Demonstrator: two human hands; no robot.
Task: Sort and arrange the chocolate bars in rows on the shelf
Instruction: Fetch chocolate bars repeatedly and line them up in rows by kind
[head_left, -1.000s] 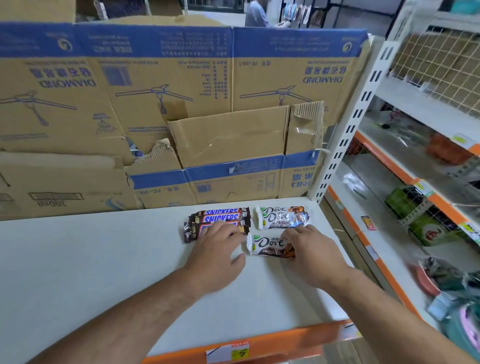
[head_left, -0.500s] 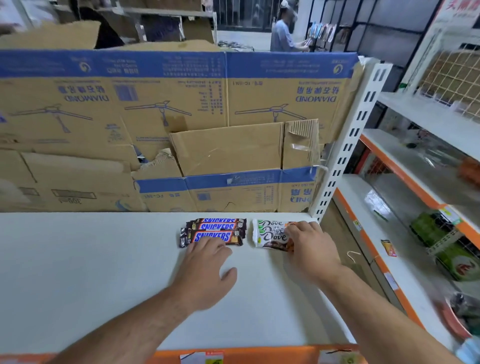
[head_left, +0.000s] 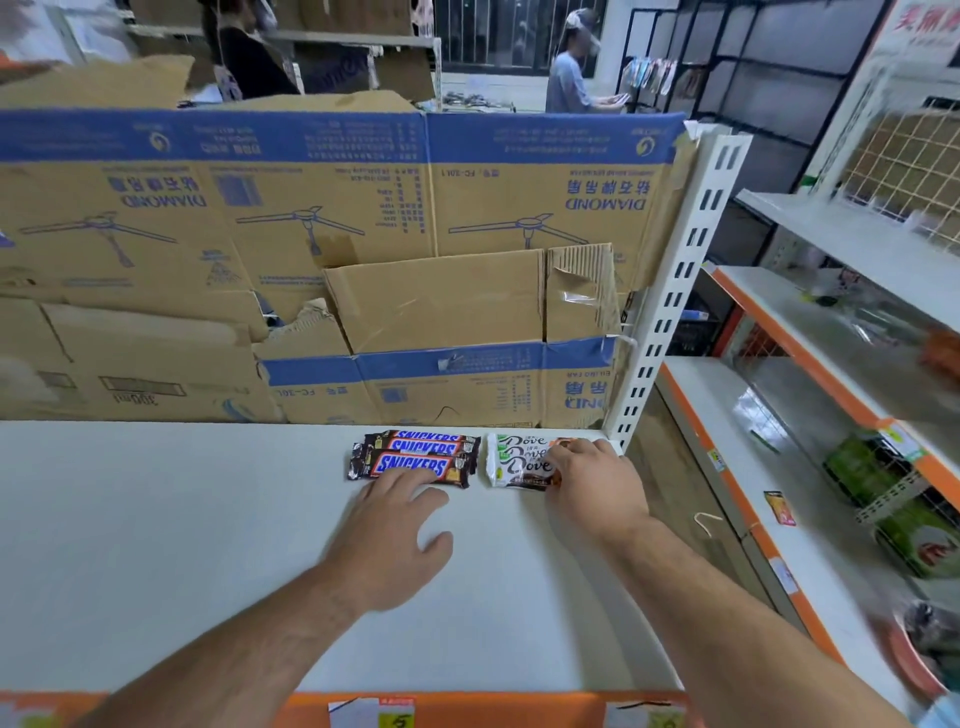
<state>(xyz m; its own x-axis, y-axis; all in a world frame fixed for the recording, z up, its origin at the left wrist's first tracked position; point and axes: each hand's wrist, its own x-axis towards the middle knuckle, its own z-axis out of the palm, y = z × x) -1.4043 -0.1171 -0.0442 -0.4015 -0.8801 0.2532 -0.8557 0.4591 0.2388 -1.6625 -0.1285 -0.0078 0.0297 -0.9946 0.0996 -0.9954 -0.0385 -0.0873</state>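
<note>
Snickers bars (head_left: 415, 457) and Dove bars (head_left: 519, 457) lie side by side at the shelf's (head_left: 156, 519) back right. The left hand (head_left: 395, 540), fingers spread, touches the nearest Snickers. The right hand (head_left: 597, 488) grips the Dove bars' right ends.

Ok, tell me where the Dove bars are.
Head view: Dove bars lie back-right on the shelf, beside the Snickers bars, right hand gripping their right end.

Big brown-and-blue cardboard boxes (head_left: 332, 208) stand along the back, print upside down, and a smaller torn box (head_left: 436, 301) sits in front of them. Beyond, a person in a grey top (head_left: 569, 83) is at a black rack (head_left: 727, 62), another in dark clothes (head_left: 254, 62) further left. Over on the right there's a white slotted post (head_left: 675, 291), a wire grid (head_left: 909, 171) up high, and green packets (head_left: 862, 467) on the orange-edged side unit (head_left: 727, 415)
</note>
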